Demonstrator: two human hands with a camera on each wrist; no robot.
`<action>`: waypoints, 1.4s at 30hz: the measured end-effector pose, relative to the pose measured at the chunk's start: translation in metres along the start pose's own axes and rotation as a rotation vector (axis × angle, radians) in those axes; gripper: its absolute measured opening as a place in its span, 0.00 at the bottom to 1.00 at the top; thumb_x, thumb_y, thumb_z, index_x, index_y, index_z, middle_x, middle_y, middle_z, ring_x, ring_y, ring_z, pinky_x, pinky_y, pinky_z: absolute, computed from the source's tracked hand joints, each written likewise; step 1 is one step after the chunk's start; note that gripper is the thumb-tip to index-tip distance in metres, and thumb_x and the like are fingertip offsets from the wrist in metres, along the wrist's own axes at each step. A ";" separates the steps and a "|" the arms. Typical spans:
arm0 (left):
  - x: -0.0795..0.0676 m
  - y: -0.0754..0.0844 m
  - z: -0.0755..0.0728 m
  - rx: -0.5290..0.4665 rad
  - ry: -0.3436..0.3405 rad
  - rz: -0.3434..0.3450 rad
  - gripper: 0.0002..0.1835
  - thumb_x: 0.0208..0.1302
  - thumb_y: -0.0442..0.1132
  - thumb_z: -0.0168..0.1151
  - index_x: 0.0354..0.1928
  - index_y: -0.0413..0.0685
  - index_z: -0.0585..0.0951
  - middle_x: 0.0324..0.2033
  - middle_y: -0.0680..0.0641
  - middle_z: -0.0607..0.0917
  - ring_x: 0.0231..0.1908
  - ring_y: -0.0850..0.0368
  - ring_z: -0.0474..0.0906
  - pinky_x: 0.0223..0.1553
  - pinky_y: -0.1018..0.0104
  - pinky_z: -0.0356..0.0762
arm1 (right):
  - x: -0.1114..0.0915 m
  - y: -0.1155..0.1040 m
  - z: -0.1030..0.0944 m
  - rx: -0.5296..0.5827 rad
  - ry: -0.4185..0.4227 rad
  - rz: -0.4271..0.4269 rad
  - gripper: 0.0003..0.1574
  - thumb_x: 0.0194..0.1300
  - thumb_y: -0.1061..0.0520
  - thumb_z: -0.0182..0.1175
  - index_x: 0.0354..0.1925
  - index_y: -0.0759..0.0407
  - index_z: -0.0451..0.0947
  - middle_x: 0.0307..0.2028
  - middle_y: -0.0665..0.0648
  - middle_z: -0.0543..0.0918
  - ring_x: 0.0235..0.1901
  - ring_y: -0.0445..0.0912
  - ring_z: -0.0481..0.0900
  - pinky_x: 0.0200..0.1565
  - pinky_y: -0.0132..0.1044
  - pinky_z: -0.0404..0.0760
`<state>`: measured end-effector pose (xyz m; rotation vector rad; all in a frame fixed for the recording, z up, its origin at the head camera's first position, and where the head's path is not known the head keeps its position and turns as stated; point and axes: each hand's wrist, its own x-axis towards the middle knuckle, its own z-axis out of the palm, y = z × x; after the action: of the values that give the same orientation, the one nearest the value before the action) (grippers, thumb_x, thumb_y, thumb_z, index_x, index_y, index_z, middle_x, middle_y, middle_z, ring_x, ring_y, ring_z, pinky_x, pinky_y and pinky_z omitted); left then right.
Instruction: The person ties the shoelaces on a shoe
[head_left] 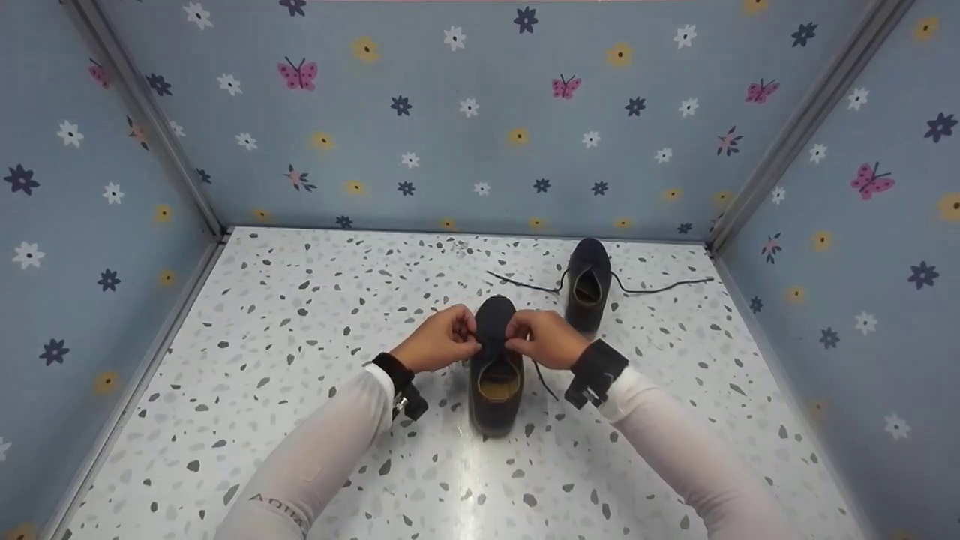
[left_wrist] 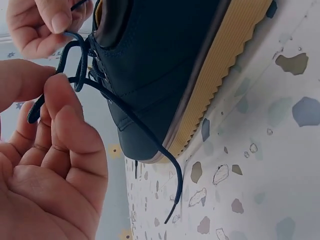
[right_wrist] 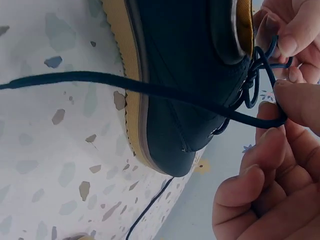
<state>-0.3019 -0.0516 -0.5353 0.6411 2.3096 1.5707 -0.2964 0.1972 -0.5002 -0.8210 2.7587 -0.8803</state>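
A dark shoe point(head_left: 495, 416) with a ridged tan sole point(left_wrist: 220, 70) stands on the speckled surface, toe pointing away from me. Over its front, my left hand point(head_left: 444, 339) pinches a loop of the dark shoelace point(left_wrist: 135, 116) between thumb and forefinger. On the other side my right hand point(head_left: 547, 337) pinches another loop of the lace point(right_wrist: 175, 97) the same way. Between the hands the lace crosses in a loose knot above the eyelets. One free lace end hangs down each side of the shoe.
A second dark shoe point(head_left: 589, 259) stands farther back on the right, its untied laces spread out to both sides. Blue panels point(head_left: 450, 112) with flowers and butterflies enclose the white speckled surface point(head_left: 300, 337) at the back, left and right.
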 end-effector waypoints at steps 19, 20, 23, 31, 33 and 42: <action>-0.009 0.005 0.004 0.053 0.013 0.036 0.10 0.63 0.32 0.69 0.41 0.42 0.76 0.32 0.49 0.82 0.32 0.59 0.78 0.34 0.70 0.78 | 0.015 -0.003 -0.001 -0.224 -0.082 -0.080 0.09 0.68 0.60 0.68 0.45 0.61 0.90 0.40 0.58 0.91 0.42 0.52 0.86 0.50 0.48 0.84; -0.008 0.005 0.004 0.053 0.013 0.038 0.10 0.63 0.32 0.69 0.41 0.42 0.76 0.32 0.50 0.82 0.32 0.59 0.78 0.34 0.70 0.78 | 0.016 -0.003 -0.001 -0.229 -0.089 -0.083 0.08 0.68 0.60 0.68 0.44 0.61 0.90 0.39 0.58 0.91 0.41 0.52 0.85 0.49 0.48 0.83; -0.009 0.006 0.004 0.055 0.013 0.039 0.10 0.63 0.32 0.69 0.41 0.43 0.76 0.31 0.51 0.81 0.32 0.60 0.78 0.34 0.70 0.78 | 0.016 -0.002 0.000 -0.238 -0.089 -0.067 0.05 0.69 0.59 0.68 0.40 0.60 0.88 0.37 0.58 0.89 0.39 0.50 0.83 0.47 0.47 0.83; -0.011 0.006 0.004 0.070 0.021 0.050 0.10 0.62 0.32 0.70 0.39 0.43 0.76 0.30 0.52 0.80 0.31 0.60 0.77 0.33 0.71 0.76 | 0.016 0.003 0.006 -0.237 -0.054 -0.026 0.06 0.71 0.58 0.66 0.37 0.59 0.82 0.35 0.57 0.84 0.36 0.48 0.80 0.44 0.45 0.81; -0.012 0.006 0.004 0.072 0.023 0.053 0.10 0.62 0.32 0.70 0.39 0.43 0.77 0.29 0.52 0.80 0.31 0.60 0.77 0.33 0.72 0.76 | 0.016 0.003 0.007 -0.232 -0.048 -0.019 0.07 0.71 0.57 0.66 0.36 0.58 0.81 0.34 0.56 0.83 0.35 0.47 0.79 0.42 0.44 0.81; -0.016 0.008 0.005 0.014 -0.046 0.049 0.10 0.60 0.30 0.71 0.39 0.39 0.78 0.29 0.50 0.80 0.30 0.59 0.77 0.32 0.72 0.76 | 0.012 0.004 0.012 -0.245 0.037 0.009 0.12 0.70 0.54 0.67 0.31 0.56 0.76 0.28 0.53 0.78 0.29 0.45 0.75 0.34 0.40 0.77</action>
<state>-0.2841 -0.0529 -0.5298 0.7342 2.2897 1.5455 -0.3054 0.1876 -0.5121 -0.8358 2.9397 -0.5684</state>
